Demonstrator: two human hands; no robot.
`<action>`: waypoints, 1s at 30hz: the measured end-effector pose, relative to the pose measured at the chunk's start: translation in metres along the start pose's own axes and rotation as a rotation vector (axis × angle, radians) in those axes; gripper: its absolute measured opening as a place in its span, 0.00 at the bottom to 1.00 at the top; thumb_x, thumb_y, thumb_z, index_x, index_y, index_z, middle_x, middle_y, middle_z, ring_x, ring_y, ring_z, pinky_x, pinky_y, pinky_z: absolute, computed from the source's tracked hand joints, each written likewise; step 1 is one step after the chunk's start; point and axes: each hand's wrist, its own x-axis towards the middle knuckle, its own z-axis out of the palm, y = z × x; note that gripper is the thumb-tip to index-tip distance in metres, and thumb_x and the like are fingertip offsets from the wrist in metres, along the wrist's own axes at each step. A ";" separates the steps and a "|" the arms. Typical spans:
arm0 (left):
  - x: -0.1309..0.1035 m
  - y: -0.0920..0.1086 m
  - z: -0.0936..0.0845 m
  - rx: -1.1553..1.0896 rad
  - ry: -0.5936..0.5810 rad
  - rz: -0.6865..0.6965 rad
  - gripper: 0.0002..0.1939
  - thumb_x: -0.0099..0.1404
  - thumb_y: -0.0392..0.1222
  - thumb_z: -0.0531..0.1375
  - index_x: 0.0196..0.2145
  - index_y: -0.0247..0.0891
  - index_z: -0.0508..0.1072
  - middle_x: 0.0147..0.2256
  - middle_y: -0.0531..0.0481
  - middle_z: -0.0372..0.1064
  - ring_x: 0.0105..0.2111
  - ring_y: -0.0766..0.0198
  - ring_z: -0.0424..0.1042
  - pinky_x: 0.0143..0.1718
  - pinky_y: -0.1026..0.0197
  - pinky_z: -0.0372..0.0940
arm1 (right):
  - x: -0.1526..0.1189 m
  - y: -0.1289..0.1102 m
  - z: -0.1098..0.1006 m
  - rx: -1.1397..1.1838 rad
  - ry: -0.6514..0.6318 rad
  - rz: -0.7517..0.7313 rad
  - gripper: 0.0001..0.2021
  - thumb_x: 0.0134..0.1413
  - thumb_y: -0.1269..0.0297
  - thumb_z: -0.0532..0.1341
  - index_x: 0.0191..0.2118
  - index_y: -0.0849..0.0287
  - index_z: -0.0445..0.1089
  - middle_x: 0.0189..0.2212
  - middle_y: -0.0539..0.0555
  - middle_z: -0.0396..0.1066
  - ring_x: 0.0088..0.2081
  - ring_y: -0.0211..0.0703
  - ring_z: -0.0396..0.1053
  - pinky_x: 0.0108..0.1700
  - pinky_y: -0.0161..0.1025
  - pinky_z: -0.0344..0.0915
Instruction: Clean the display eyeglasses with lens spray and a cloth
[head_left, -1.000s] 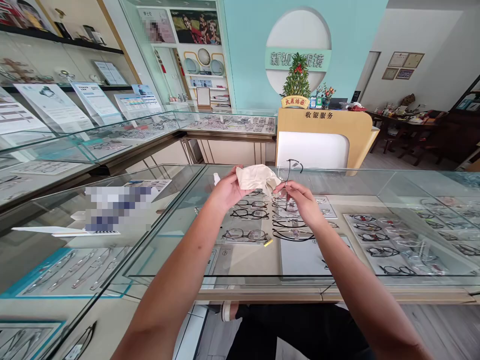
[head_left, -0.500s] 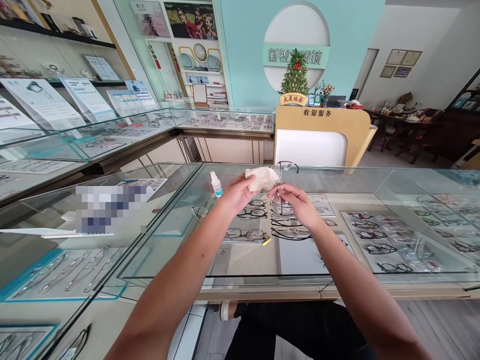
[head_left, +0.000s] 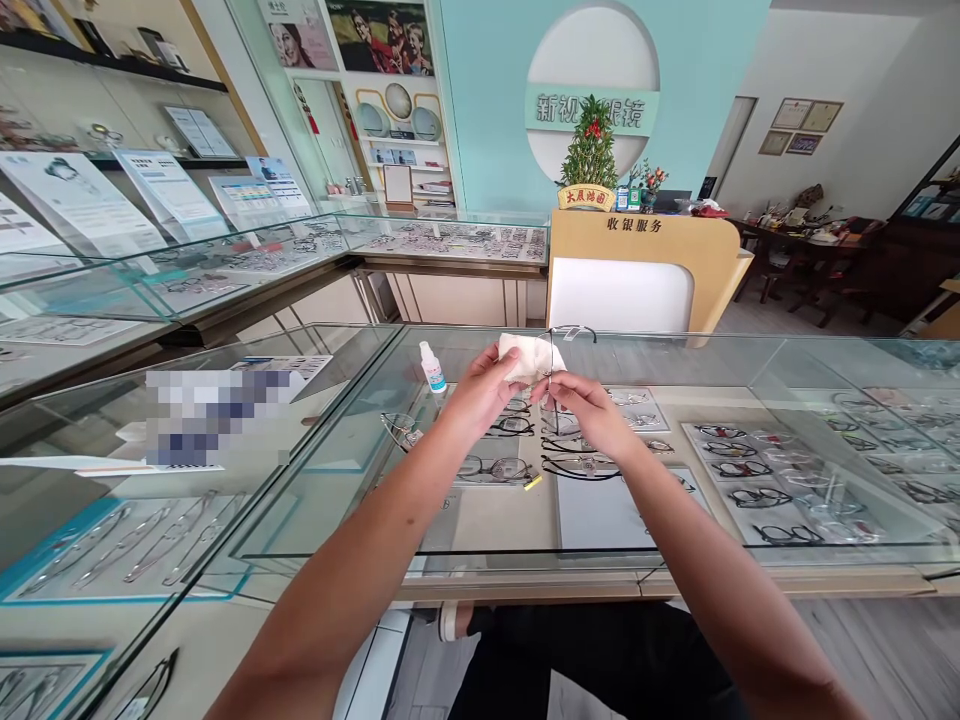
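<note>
The person's left hand (head_left: 487,390) grips a folded pale cloth (head_left: 525,352) against dark-framed glasses (head_left: 552,352), which the right hand (head_left: 589,408) pinches between its fingertips above a glass showcase (head_left: 499,525). To the right, spectacles (head_left: 745,470) sit in rows on pale trays. A small white spray bottle (head_left: 433,370) stands on the glass left of the left hand. Farther back, a leafy plant (head_left: 589,150) tops a wooden counter (head_left: 721,265) before a turquoise wall (head_left: 484,120).

收银服务 on desk (head_left: 649,278); 大展鸿图 on plaque (head_left: 586,198)
</note>
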 end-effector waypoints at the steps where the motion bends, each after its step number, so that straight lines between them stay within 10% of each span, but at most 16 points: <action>1: 0.000 0.000 0.001 -0.012 0.009 -0.003 0.18 0.61 0.46 0.79 0.42 0.36 0.81 0.40 0.47 0.82 0.40 0.60 0.80 0.41 0.57 0.73 | 0.000 0.000 0.000 -0.004 0.010 0.000 0.17 0.71 0.46 0.62 0.37 0.52 0.79 0.42 0.53 0.80 0.41 0.47 0.69 0.53 0.46 0.68; 13: -0.005 0.003 0.008 0.029 -0.110 0.036 0.19 0.68 0.58 0.72 0.34 0.38 0.78 0.27 0.50 0.71 0.30 0.60 0.73 0.36 0.54 0.68 | 0.000 0.003 0.000 -0.034 0.003 -0.011 0.17 0.73 0.48 0.61 0.38 0.53 0.79 0.42 0.53 0.79 0.39 0.45 0.69 0.51 0.45 0.68; 19: -0.008 -0.005 0.011 0.085 -0.089 0.129 0.22 0.56 0.51 0.82 0.34 0.41 0.74 0.27 0.56 0.70 0.24 0.66 0.69 0.27 0.59 0.65 | -0.001 0.000 -0.001 -0.061 -0.031 -0.023 0.21 0.74 0.43 0.60 0.36 0.52 0.77 0.39 0.52 0.78 0.40 0.46 0.69 0.52 0.44 0.67; 30: -0.013 -0.002 0.012 0.164 -0.265 -0.043 0.25 0.62 0.61 0.77 0.31 0.37 0.76 0.25 0.52 0.70 0.24 0.65 0.68 0.32 0.58 0.69 | 0.001 0.008 -0.001 -0.031 -0.081 -0.043 0.17 0.74 0.48 0.60 0.38 0.51 0.80 0.37 0.51 0.78 0.40 0.46 0.70 0.52 0.45 0.66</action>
